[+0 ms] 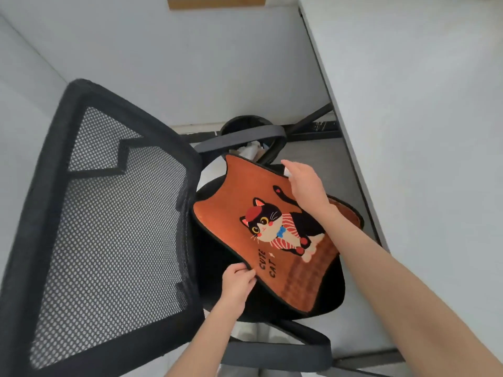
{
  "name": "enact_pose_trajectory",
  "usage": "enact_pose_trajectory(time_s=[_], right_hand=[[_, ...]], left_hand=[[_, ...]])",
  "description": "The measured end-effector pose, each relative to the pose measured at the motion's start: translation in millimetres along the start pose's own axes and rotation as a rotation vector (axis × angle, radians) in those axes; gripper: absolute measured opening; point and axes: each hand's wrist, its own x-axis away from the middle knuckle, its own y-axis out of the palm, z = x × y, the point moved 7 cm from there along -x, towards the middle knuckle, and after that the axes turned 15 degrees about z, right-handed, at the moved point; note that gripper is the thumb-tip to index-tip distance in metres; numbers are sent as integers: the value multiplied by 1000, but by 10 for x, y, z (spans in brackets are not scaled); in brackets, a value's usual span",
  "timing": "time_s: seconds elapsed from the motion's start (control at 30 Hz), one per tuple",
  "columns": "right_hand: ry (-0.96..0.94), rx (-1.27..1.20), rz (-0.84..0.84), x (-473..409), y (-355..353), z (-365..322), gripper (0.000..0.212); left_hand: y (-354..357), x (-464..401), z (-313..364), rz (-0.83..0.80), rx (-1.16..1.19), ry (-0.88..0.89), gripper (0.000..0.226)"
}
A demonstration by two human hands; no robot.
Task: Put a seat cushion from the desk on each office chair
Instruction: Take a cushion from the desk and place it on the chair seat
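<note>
hands: left hand [237,282] pinches cat cushion [239,202] near corner, right hand [306,183] flat on far edge | cushion tilted over office chair seat [330,289], long axis away from backrest [109,213]

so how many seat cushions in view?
1. The orange cat cushion lies over the office chair seat, left hand pinching its near edge, right hand above its far side. Others may be out of frame.

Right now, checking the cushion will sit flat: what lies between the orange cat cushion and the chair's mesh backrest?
In the head view, only bare black seat shows between the cushion and the backrest.
</note>
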Motion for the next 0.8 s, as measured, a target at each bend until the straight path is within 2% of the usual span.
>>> enact_pose_trajectory(time_s=[0.1,0.17,0.27,0.33,0.43,0.5,0.63,0.8], right_hand=[[155,-95,-20,250,296,267,45],[284,-112,-69,636,513,577,43],[462,-86,-148,1321,855,1134,35],[646,-89,-179,1729,1031,1480,33],[1036,-125,-209,2273,1266,1840,49],[1163,-176,-194,2481,1377,1868,56],[1268,-267,-169,2619,1549,1727,65],[1070,-175,-141,2578,1476,1668,68]], left_hand=[[110,-92,-274,-60,-86,-104,23],[115,-192,-357,-36,-170,-106,28],[78,-481,-263,56,-287,16,29],[40,-694,-90,128,-365,120,28],[15,-919,174,208,-476,247,30],[30,-998,264,226,-548,298,32],[50,-1054,229,246,-626,343,34],[2,-1065,138,269,-665,375,34]])
